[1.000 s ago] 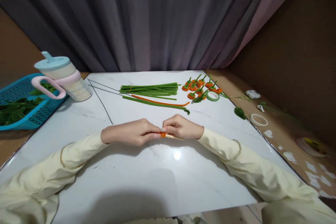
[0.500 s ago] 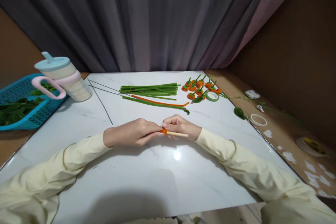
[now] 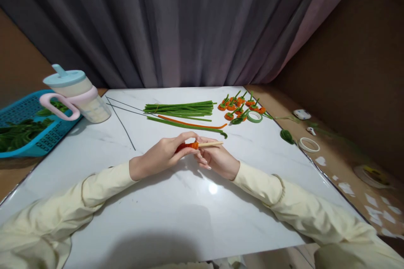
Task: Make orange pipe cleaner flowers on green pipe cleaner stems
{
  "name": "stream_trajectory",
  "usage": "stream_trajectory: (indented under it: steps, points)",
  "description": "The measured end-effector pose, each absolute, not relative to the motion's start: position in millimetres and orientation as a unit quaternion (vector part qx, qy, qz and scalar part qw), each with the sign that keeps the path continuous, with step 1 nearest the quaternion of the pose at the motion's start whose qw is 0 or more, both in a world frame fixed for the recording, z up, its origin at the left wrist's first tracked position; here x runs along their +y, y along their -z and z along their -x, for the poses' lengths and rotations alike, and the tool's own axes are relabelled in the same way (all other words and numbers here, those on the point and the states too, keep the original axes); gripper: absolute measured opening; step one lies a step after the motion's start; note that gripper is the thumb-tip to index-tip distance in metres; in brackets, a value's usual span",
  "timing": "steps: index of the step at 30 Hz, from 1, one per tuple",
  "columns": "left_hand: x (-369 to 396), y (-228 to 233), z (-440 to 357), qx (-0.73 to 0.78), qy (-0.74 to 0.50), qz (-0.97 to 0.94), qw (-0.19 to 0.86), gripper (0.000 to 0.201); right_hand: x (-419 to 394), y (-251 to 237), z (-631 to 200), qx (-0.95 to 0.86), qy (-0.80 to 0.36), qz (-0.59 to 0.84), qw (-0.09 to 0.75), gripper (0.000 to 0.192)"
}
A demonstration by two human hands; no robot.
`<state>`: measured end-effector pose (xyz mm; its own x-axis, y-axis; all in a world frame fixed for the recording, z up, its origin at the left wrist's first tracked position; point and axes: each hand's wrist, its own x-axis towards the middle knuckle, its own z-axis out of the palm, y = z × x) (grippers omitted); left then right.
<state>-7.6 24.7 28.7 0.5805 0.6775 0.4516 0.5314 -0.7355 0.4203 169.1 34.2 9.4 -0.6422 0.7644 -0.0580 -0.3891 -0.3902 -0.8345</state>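
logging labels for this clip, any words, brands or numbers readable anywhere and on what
None can be read.
The lidded cup, blue basket, green tape roll and white case show no legible print.
The wooden stick, with orange pipe cleaner wound on it, is held by the left hand and right hand and is unmarked.

No legible text — anywhere.

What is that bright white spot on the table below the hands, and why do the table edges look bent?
In the head view, the spot is lamp glare on the glossy marble table; a soft shadow lies near its front edge. The wide lens splays the edges. The left hand and right hand look sharp.
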Motion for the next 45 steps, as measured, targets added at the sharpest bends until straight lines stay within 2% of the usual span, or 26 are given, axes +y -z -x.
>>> stream_trajectory:
  steps: [3, 8, 13, 19, 21, 26, 31, 34, 38, 42, 45]
  points:
    - [26, -25, 9, 0.284, -0.340, -0.891, 0.103, 0.024, 33, -8, -168, -0.442, -0.790, 0.219, 0.365, 0.015]
    - [25, -26, 7, 0.294, -0.377, -0.872, 0.104, 0.018, 31, -3, -168, -0.518, -0.714, 0.226, 0.414, 0.012]
    - [22, -30, 3, 0.312, -0.383, -0.861, 0.123, 0.014, 28, 1, -171, -0.695, -0.500, 0.284, 0.431, 0.024]
    - [22, -27, 0, 0.358, -0.360, -0.846, 0.161, 0.012, 26, 5, -174, -0.805, -0.235, 0.332, 0.433, 0.020]
    - [23, -27, 0, 0.381, -0.339, -0.841, 0.180, 0.014, 27, 8, -173, -0.829, -0.167, 0.343, 0.408, 0.020]
    - [28, -30, -1, 0.470, -0.290, -0.783, 0.286, 0.020, 29, 13, -172, -0.861, -0.074, 0.405, 0.299, 0.019]
    - [35, -25, 0, 0.469, -0.284, -0.702, 0.454, 0.018, 34, 18, -173, -0.872, 0.088, 0.384, 0.292, 0.017]
    - [39, -16, -1, 0.452, -0.297, -0.675, 0.502, 0.019, 38, 22, -174, -0.879, 0.183, 0.340, 0.281, 0.023]
    - [44, -8, 0, 0.452, -0.291, -0.636, 0.553, 0.021, 42, 22, -175, -0.897, 0.209, 0.285, 0.266, 0.023]
    - [47, -9, 7, 0.443, -0.234, -0.559, 0.661, 0.022, 45, 19, -177, -0.911, 0.235, 0.235, 0.246, 0.021]
    - [50, -12, 12, 0.448, -0.193, -0.522, 0.700, 0.024, 46, 16, -179, -0.915, 0.257, 0.205, 0.234, 0.019]
